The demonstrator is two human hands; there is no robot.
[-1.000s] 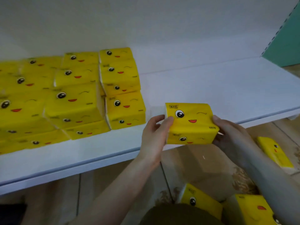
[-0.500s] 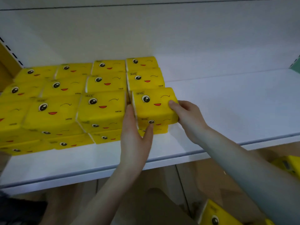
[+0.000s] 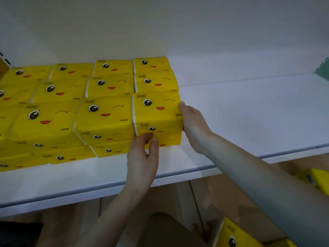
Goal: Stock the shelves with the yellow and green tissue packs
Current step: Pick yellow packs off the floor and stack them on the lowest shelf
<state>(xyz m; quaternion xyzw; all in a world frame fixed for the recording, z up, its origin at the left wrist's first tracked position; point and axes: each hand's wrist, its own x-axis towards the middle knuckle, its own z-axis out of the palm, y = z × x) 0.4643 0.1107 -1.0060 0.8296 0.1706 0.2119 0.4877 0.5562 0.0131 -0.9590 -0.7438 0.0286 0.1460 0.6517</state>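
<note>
A yellow tissue pack (image 3: 156,111) with a cartoon face lies on top of the front right stack on the white shelf (image 3: 249,113). My right hand (image 3: 194,127) presses flat against the pack's right side, one fingertip reaching its top edge. My left hand (image 3: 142,161) is in front of the stack, its loosely curled fingertips touching the front faces of the packs. Several more yellow packs (image 3: 105,113) fill the shelf's left half in rows, two layers high. No green packs are in view.
The shelf's right half is bare white board up to a teal upright (image 3: 322,72). Below the shelf, more yellow packs (image 3: 233,237) lie at the lower right, and another yellow pack (image 3: 313,179) sits by my right forearm.
The pack went from in front of the shelf onto the front right stack. My left hand let go of its left side and drew back to the front; my right hand stays on its right side.
</note>
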